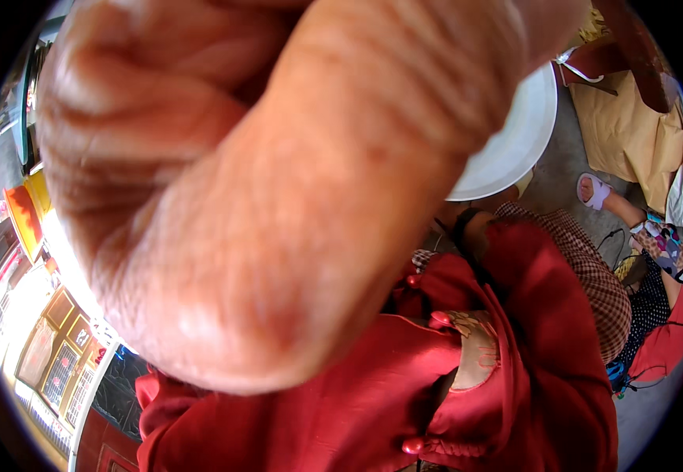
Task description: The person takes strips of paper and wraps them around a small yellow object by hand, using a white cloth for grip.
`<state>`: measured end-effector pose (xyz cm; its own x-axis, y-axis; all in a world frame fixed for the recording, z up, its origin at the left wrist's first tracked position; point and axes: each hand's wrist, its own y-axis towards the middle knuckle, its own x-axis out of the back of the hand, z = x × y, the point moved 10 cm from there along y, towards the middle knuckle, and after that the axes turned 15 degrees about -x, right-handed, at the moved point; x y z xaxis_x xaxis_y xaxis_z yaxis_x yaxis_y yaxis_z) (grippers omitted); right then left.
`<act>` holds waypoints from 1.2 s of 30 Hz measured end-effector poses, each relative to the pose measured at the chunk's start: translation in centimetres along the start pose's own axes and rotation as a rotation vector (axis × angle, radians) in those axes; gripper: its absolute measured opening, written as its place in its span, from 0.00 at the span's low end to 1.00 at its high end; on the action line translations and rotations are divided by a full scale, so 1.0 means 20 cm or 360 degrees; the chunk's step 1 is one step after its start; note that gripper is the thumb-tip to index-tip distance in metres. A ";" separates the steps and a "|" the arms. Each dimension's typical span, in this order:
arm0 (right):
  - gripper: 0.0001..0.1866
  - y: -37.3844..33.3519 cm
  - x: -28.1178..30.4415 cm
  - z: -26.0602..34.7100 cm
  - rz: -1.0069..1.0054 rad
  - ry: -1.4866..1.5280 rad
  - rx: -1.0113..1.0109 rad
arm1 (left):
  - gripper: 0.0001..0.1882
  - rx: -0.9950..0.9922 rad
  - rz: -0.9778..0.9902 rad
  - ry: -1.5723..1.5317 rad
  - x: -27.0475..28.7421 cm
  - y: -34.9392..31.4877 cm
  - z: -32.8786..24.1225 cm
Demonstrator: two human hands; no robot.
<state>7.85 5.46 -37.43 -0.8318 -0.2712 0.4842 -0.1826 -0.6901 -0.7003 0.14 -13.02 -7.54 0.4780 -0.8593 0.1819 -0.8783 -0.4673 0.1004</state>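
Observation:
A bent hand, which I take to be my left hand (278,212), fills much of the head view, very close and blurred. Its fingers look curled; their tips and whatever they may hold are out of sight. Lower down, my right wrist, wearing a black band (463,226), comes out of a red sleeve (538,267). The right hand itself is hidden behind the near one, so its fingers do not show. Beyond the hands, a white round basin (515,145) is partly covered.
My red garment (357,385) spreads across the bottom. Brown paper (629,130) lies at the far right beside a dark wooden piece (640,55). A person's foot in a pale sandal (593,189) rests nearby. A patterned door (58,354) stands at the left.

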 end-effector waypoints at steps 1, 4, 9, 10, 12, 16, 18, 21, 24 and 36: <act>0.17 0.01 -0.03 0.00 0.0029 -0.0028 0.0007 | 0.18 0.0020 -0.0028 0.0014 0.02 0.00 0.00; 0.16 0.07 -0.11 -0.03 0.0083 -0.0102 -0.0003 | 0.19 0.0062 -0.0074 0.0020 0.04 0.01 0.01; 0.16 0.17 -0.31 -0.10 0.0211 -0.0233 0.0013 | 0.19 0.0130 -0.0174 0.0044 0.09 0.01 0.04; 0.16 0.18 -0.34 -0.11 0.0227 -0.0251 0.0014 | 0.19 0.0134 -0.0184 0.0044 0.10 0.01 0.04; 0.16 0.21 -0.39 -0.12 0.0257 -0.0279 0.0014 | 0.20 0.0144 -0.0204 0.0044 0.10 0.02 0.04; 0.16 0.25 -0.48 -0.15 0.0308 -0.0312 0.0002 | 0.20 0.0138 -0.0190 0.0013 0.09 0.03 0.06; 0.16 0.28 -0.51 -0.15 0.0331 -0.0343 0.0020 | 0.19 0.0104 -0.0169 0.0022 0.08 0.04 0.05; 0.15 0.28 -0.56 -0.10 0.0382 -0.0378 0.0098 | 0.18 0.0043 -0.0130 0.0036 0.06 0.03 0.01; 0.15 0.28 -0.56 -0.04 0.0405 -0.0364 0.0159 | 0.16 -0.0065 -0.0033 -0.0017 0.00 0.05 -0.02; 0.08 -0.14 0.37 0.57 0.0138 0.0030 0.0400 | 0.11 -0.0245 -0.0080 -0.0354 -0.06 0.07 -0.13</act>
<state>8.24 -2.20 -25.91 -0.8486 -0.3261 0.4165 0.0240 -0.8104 -0.5854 -1.71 -12.21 -5.03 0.4940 -0.8683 -0.0449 -0.8348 -0.4882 0.2544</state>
